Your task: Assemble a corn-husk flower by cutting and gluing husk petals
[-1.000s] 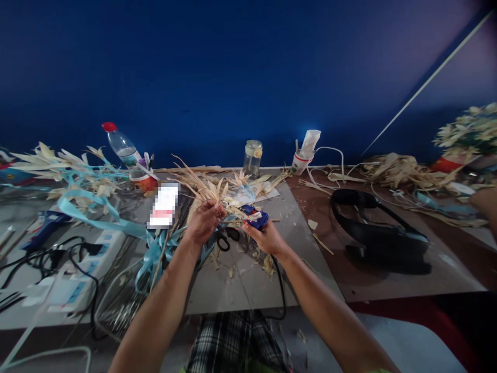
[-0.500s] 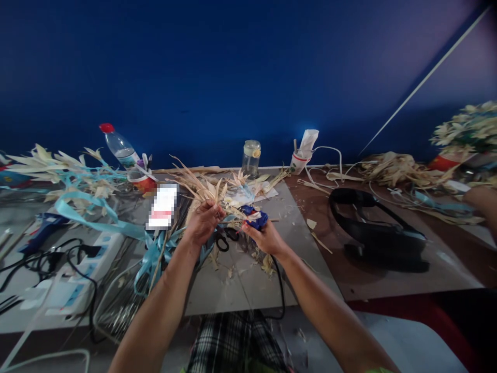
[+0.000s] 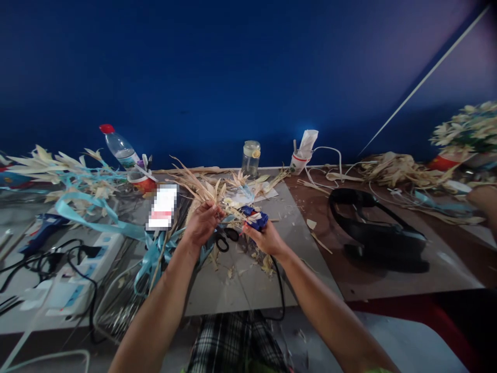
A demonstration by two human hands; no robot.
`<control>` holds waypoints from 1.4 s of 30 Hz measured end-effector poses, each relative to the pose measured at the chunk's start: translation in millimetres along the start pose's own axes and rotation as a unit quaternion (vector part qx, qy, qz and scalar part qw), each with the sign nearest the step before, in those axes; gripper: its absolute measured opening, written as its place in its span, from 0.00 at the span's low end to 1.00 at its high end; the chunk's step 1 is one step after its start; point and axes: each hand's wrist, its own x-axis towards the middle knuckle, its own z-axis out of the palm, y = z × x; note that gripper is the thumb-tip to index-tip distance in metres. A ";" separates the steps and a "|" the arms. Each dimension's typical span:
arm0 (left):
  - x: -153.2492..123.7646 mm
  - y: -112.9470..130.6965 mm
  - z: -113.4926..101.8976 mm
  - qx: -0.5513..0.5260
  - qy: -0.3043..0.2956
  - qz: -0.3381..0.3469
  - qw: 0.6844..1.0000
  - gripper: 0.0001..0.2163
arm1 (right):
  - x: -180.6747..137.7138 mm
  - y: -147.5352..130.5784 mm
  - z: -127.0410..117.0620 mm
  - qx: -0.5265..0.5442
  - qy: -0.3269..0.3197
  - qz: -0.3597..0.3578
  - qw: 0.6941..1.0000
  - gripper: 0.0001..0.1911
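Pale dried husk petals [image 3: 212, 191] fan up from the fingertips of my left hand [image 3: 202, 223], which is closed in a pinch on them. Wrapped around the handle of a blue glue gun [image 3: 256, 217] is my right hand [image 3: 267, 239], just to the right of the left one. The gun's nose points toward the petals, but I cannot make out its tip among the husk pieces. A black cord [image 3: 280, 290] hangs below the right hand. Between my wrists, black-handled scissors [image 3: 222, 242] lie on the grey board, with husk scraps [image 3: 267, 264] around them.
Left of my hands are a phone [image 3: 162, 207], light blue ribbon [image 3: 116, 225], a power strip [image 3: 87, 274] and another glue gun [image 3: 44, 232]. A glass jar [image 3: 251, 158] and a cup [image 3: 300, 161] stand behind. On the right lies a black headset-like object [image 3: 373, 228]; another person's hand [image 3: 483, 199] shows beyond.
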 end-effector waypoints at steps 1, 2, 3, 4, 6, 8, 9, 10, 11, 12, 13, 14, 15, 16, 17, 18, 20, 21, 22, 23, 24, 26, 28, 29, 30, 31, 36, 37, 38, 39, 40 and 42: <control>-0.2 -0.1 0.4 0.001 0.003 0.000 1.000 0.08 | 0.2 0.0 -0.2 0.004 0.007 0.004 1.000 0.15; -0.3 -0.2 0.8 0.002 0.006 0.001 1.000 0.08 | 0.5 -0.1 -0.5 0.004 0.014 0.005 1.000 0.15; -0.4 -0.3 1.1 0.001 0.008 0.002 1.000 0.08 | 0.6 -0.5 -0.8 0.001 0.014 0.003 1.000 0.15; -0.4 -0.4 1.3 -0.001 0.007 0.003 1.000 0.08 | 0.6 -1.1 -1.1 -0.006 0.007 -0.001 1.000 0.15; -0.2 -0.5 1.4 -0.006 0.003 0.004 1.000 0.08 | 0.3 -2.7 -1.4 -0.022 -0.014 -0.015 1.000 0.14; -0.2 -0.2 1.6 -0.005 0.000 0.006 1.000 0.08 | -0.4 -4.4 -1.2 -0.030 -0.027 -0.022 0.999 0.14; -0.3 0.0 1.9 -0.001 -0.001 0.006 1.000 0.08 | -0.7 -5.0 -0.9 -0.027 -0.027 -0.021 0.999 0.14; -0.6 0.2 2.4 0.005 0.000 0.006 1.000 0.08 | -0.8 -5.4 -0.5 -0.020 -0.022 -0.019 0.999 0.14; -1.0 0.4 3.1 0.008 0.001 0.007 1.000 0.08 | -0.8 -5.5 -0.2 -0.011 -0.018 -0.016 1.000 0.14; -1.4 0.5 3.8 0.010 0.002 0.007 1.000 0.08 | -0.7 -5.5 0.1 -0.002 -0.014 -0.013 1.000 0.14; -1.8 0.5 4.6 0.011 0.004 0.007 1.000 0.08 | -0.5 -5.4 0.2 0.005 -0.007 -0.009 1.000 0.15; -2.2 0.5 5.3 0.012 0.006 0.007 1.000 0.08 | -0.3 -5.3 0.3 0.010 0.001 -0.004 1.000 0.15; -2.5 0.5 5.9 0.014 0.007 0.006 1.000 0.09 | -0.1 -5.3 0.3 0.010 0.008 0.002 1.000 0.15; -2.7 0.5 6.6 0.017 0.009 0.006 1.000 0.09 | -0.1 -5.6 0.2 0.010 0.014 0.007 1.000 0.16; -2.9 0.7 7.2 0.019 0.011 0.006 1.000 0.09 | -0.1 -6.0 0.2 0.009 0.017 0.011 1.000 0.16; -3.0 0.9 7.9 0.022 0.015 0.007 1.000 0.09 | -0.1 -6.7 0.2 0.010 0.014 0.013 1.000 0.16; -3.3 1.5 9.1 0.026 0.026 0.007 0.999 0.10 | -0.3 -8.3 0.5 0.012 -0.008 0.012 1.000 0.16; -3.4 1.7 9.4 0.028 0.030 0.006 0.999 0.10 | -0.3 -9.0 0.7 0.013 -0.016 0.009 1.000 0.15; -3.5 1.7 9.6 0.031 0.034 0.005 0.999 0.10 | -0.1 -9.4 0.9 0.014 -0.023 0.005 1.000 0.15; -3.5 1.6 9.5 0.035 0.033 0.004 0.999 0.10 | 0.1 -9.6 1.0 0.016 -0.022 0.002 1.000 0.15; -3.4 1.3 9.2 0.038 0.029 0.005 0.999 0.10 | 0.4 -9.6 1.0 0.020 -0.014 0.000 1.000 0.15; -3.0 0.3 7.9 0.040 0.019 0.011 0.999 0.10 | 0.9 -9.2 0.6 0.030 0.006 -0.001 1.000 0.15; -2.2 -0.7 6.3 0.041 0.012 0.017 0.999 0.10 | 0.8 -9.0 -0.1 0.027 0.001 -0.001 1.000 0.14; -1.8 -1.0 5.4 0.042 0.012 0.019 0.999 0.10 | 0.5 -9.0 -0.4 0.019 -0.009 -0.002 1.000 0.14; -1.5 -1.2 4.6 0.043 0.012 0.020 0.999 0.09 | -0.1 -9.1 -0.5 0.011 -0.022 -0.004 1.000 0.14; -1.1 -1.3 3.8 0.044 0.013 0.019 0.999 0.09 | -0.7 -9.3 -0.4 0.005 -0.032 -0.005 0.999 0.14; 0.6 -1.7 0.4 0.043 0.008 0.027 0.999 0.09 | -2.8 -10.0 -0.5 0.035 0.010 0.022 0.999 0.15; 1.1 -2.0 0.0 0.043 0.006 0.029 0.999 0.10 | -2.4 -10.2 -1.9 0.035 0.026 0.025 0.999 0.16; 1.6 -2.3 -0.4 0.042 0.005 0.032 0.999 0.10 | -1.6 -10.4 -4.1 0.028 0.044 0.025 0.998 0.17; 2.1 -2.7 -0.6 0.040 0.004 0.034 0.999 0.10 | -0.5 -10.4 -7.2 0.011 0.063 0.023 0.998 0.17; 2.6 -3.1 -0.7 0.038 0.006 0.036 0.999 0.11 | 1.0 -10.1 -10.9 -0.019 0.086 0.017 0.996 0.18; 3.2 -4.0 -0.8 0.033 0.016 0.036 0.999 0.11 | 4.4 -8.2 -19.6 -0.121 0.144 0.007 0.982 0.18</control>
